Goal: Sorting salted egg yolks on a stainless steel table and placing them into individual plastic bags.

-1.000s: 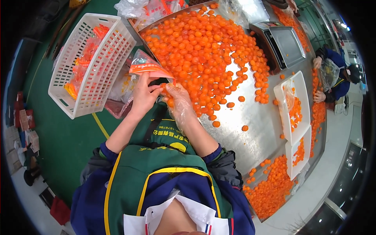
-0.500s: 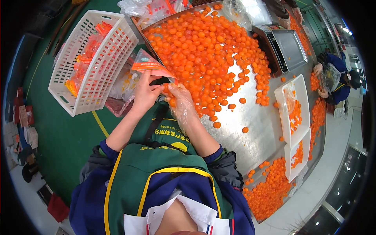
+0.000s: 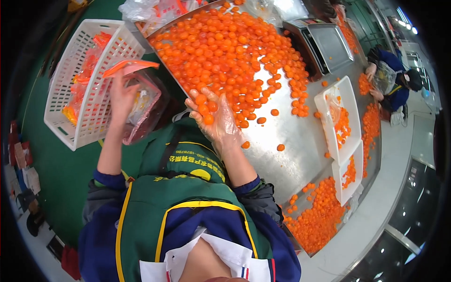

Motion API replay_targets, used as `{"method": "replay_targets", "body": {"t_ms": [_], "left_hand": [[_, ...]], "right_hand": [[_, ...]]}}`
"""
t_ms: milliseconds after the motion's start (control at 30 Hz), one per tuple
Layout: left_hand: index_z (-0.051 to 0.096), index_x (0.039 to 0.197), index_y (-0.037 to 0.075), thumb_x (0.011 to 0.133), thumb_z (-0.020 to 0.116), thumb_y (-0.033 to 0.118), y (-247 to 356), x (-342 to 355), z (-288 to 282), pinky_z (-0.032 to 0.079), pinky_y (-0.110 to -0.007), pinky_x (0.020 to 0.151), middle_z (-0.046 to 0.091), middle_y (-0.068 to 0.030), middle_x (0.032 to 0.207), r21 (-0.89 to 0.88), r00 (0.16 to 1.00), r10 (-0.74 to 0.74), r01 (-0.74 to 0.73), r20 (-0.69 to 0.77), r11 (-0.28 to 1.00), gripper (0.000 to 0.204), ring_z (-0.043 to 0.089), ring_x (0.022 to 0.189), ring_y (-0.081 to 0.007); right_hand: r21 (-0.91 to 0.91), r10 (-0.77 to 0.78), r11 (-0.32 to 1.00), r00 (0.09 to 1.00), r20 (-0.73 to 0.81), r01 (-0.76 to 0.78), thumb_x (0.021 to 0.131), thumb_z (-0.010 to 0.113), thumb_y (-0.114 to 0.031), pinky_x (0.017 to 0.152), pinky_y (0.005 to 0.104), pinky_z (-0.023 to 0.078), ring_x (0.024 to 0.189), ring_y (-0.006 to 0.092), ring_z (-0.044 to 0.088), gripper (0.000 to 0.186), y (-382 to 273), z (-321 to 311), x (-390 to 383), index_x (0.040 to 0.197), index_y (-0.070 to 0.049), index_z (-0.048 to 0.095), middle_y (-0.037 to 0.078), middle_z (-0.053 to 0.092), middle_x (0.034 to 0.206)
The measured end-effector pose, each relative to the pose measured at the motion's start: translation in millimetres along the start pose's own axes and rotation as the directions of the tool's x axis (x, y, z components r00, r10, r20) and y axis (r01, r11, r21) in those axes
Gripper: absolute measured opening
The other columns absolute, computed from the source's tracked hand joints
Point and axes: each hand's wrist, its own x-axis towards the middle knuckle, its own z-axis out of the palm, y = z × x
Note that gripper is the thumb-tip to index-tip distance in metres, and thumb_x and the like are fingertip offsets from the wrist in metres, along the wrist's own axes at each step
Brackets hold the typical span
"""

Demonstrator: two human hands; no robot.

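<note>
My left hand (image 3: 121, 101) is bare and pinches an orange-and-clear plastic pouch (image 3: 129, 67) beside the white crate. In a clear plastic glove, my right hand (image 3: 223, 126) is turned palm up at the near edge of the metal table (image 3: 263, 157). Several round orange egg yolks (image 3: 204, 109) rest in its cupped palm and fingers. Just beyond that hand spreads a large heap of the same egg yolks (image 3: 221, 51), thinning out toward the right.
On the left stands a white slatted crate (image 3: 98, 110) holding orange pouches. A pinkish plastic bag (image 3: 152, 101) is beside it. A scale (image 3: 329, 44) and two white trays (image 3: 324, 117) with yolks occupy the table's right side. A co-worker (image 3: 399, 91) stands at the far right.
My left hand has moved left with the pouch, away from my right hand. My right hand has opened out palm up, showing the yolks. The whole view has shifted slightly.
</note>
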Motion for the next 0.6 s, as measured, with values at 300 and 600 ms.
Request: {"method": "replay_targets", "body": {"t_ms": [300, 600], "left_hand": [[0.051, 0.123, -0.002, 0.07, 0.038, -0.018, -59, 4, -38, 0.042, -0.047, 0.099, 0.057, -0.0256, 0.115, 0.481, 0.958, 0.16, -0.259, 0.237, 0.838, 0.056, 0.053, 0.114, -0.0462], [0.053, 0.11, -0.002, 0.081, 0.054, -0.009, -38, 4, -33, 0.049, -0.044, 0.086, 0.06, -0.0233, 0.104, 0.462, 0.968, 0.088, -0.192, 0.236, 0.866, 0.03, 0.062, 0.1, -0.0365]], "right_hand": [[0.264, -0.102, 0.962, 0.986, 0.129, 0.065, 0.101, 0.028, -0.061, 0.102, 0.0659, 0.041, 0.141, 0.038, 0.036, 0.068, -28, -18, -7, 0.151, -0.015, 0.034, 0.01, 0.038, 0.154], [0.345, -0.132, 0.933, 0.989, 0.066, 0.102, 0.102, 0.033, -0.057, 0.104, 0.0677, 0.038, 0.14, 0.0387, 0.037, 0.063, -38, -26, -6, 0.147, -0.012, 0.038, 0.012, 0.041, 0.152]]}}
